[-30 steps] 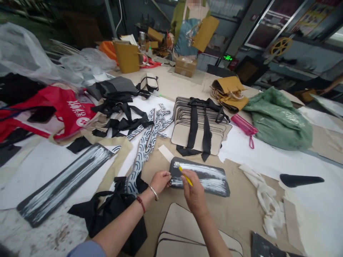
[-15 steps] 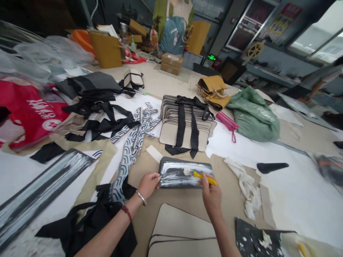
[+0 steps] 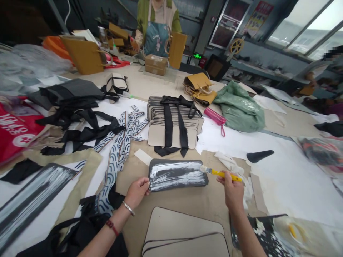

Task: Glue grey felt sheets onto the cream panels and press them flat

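Head view; clock positions are read from the near black panel.

- Near black panel (image 3: 175, 175), centre: flat oblong, rounded corners, matt dark ground streaked lengthwise with white, wet-looking coating. Lies on a beige sheet (image 3: 125, 178) spread over the surface.
- Left grip (image 3: 138, 191), between 8 and 9 o'clock: bare hand, fingertips pinched together at the panel's left edge. Silver bangle (image 3: 128, 208) and red beaded bracelet (image 3: 112, 227) on the wrist.
- Right grip (image 3: 232, 187), between 3 and 4 o'clock: bare hand closed round the yellow handle of a brush (image 3: 222, 174). Pale, clotted bristles at the panel's right end; contact cannot be told.
- Beige boards (image 3: 184, 228), 6 o'clock: smooth, rounded corners, dark edges, overlapping.
- Stack of boards (image 3: 155, 134), 12 o'clock: similar, fanned, black fabric strips (image 3: 168, 125) laid across.
- Patterned strap (image 3: 114, 162), 10 o'clock: woven, blue arcs on a pale ground, tangled.
- White cloth (image 3: 227, 161), 3 o'clock: thin, crumpled.
- Pouch (image 3: 214, 116), 1 o'clock: glossy pink, wrist loop.
- Green bag (image 3: 241, 109), between 1 and 2 o'clock: slack, wrinkled, sheeny.
- Far black panel (image 3: 32, 196), between 8 and 9 o'clock: longer, likewise streaked white.
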The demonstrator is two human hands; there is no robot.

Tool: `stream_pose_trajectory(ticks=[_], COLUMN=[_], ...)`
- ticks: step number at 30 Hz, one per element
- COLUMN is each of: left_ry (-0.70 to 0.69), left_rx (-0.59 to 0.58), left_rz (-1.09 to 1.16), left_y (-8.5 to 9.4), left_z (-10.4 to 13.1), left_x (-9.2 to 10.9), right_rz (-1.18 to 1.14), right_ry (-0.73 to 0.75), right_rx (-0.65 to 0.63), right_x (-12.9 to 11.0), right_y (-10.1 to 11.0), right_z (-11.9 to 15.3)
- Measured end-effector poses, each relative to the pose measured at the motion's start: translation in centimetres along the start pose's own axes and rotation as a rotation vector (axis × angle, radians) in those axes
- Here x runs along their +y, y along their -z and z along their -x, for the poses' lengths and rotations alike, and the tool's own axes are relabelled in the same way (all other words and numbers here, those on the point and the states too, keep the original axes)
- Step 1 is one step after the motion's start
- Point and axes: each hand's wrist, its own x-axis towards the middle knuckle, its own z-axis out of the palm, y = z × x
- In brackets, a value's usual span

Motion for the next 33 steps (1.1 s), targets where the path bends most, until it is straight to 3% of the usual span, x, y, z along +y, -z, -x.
stream_pose_trajectory(ticks=[3, 9, 11, 14, 20, 22, 25, 29, 33], left_ry=[-0.009, -0.062, -0.064, -0.050, 0.019, 0.032, 0.038, 0.025, 0.044], left_rx=[0.003, 0.038, 0.043, 0.053, 0.033, 0.032, 0.046, 0.059, 0.101], left_rz=[-0.019, -0.076, -0.067, -0.031, 0.017, 0.022, 0.032, 0.058, 0.099], left_y=[0.0, -0.3, -0.5, -0.9, -1.8, -2.0, -1.9, -1.8, -2.1], left_z=[0.0, 0.6, 1.0, 1.3, 1.7, 1.7, 1.5, 1.2, 1.8], left_x=[-0.2, -0.4, -0.4, -0.4, -1.1, -1.3, -1.4, -1.4, -1.4], right_rz=[0.046, 0.183, 0.144, -0.105, -0.417, -0.391, -0.188, 0.185, 0.210], right_ry=[-0.053, -0.104, -0.132, -0.148, -0.164, -0.159, -0.096, 0.083, 0.119], right_rx=[-0.050, 0.036, 0.049, -0.005, -0.302, -0.385, -0.334, -0.089, -0.208], right_x=[0.8, 1.0, 0.4, -0.8, -2.5, -2.4, -2.1, -2.0, -2.5], right_y=[1.7, 6.5, 7.0, 4.6, -7.1, -9.5, -9.3, -5.5, -4.1], right_z=[1.0, 2.0, 2.6, 4.6, 11.1, 12.0, 11.1, 8.7, 9.5])
